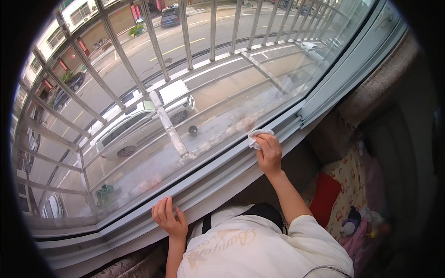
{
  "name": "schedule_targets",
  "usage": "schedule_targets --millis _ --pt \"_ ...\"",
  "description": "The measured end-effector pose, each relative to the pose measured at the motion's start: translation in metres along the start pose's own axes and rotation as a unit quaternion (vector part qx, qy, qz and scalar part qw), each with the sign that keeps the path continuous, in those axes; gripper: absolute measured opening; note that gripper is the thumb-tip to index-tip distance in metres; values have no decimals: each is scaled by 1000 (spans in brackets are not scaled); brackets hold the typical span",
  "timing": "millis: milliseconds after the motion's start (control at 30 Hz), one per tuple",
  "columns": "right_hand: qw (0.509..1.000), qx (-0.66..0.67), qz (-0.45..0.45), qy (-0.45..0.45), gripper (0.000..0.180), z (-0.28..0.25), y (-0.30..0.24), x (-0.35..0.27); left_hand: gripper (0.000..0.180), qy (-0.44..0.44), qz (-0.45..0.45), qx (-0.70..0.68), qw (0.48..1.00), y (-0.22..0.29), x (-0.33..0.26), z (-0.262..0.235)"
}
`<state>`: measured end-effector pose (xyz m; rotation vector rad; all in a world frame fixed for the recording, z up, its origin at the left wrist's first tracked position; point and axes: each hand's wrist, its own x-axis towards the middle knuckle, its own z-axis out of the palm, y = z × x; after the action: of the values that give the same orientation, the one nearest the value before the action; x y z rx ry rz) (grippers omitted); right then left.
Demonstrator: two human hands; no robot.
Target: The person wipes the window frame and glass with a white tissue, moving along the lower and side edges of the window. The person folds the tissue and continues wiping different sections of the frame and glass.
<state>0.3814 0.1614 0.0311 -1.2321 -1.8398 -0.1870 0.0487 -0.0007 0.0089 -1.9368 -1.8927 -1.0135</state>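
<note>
Right hand (pixel 269 153) clenched on white cloth (pixel 257 137) at far window frame (pixel 218 169). Left hand (pixel 168 217) released, flat on near frame. Risk: overleaning, slipping.

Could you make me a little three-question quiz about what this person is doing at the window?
1. True or false: the right hand presses a white cloth against the lower edge of the window glass.
2. Where does the left hand rest? A) on a metal bar outside B) flat on the window frame, holding nothing C) on the red cushion
3. Fill in: outside, beyond the metal security bars, a ____ car is parked on the street below.

Key: 1 true; 2 B; 3 white
</note>
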Motion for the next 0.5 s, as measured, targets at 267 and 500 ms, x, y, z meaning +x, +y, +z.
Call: schedule_targets --millis 267,500 --pt "998 -34 44 20 26 8 11 8 36 24 -11 -3 1000 7 8 1" --pt "999 8 -38 -27 30 8 16 2 32 43 -15 26 999 10 11 4"
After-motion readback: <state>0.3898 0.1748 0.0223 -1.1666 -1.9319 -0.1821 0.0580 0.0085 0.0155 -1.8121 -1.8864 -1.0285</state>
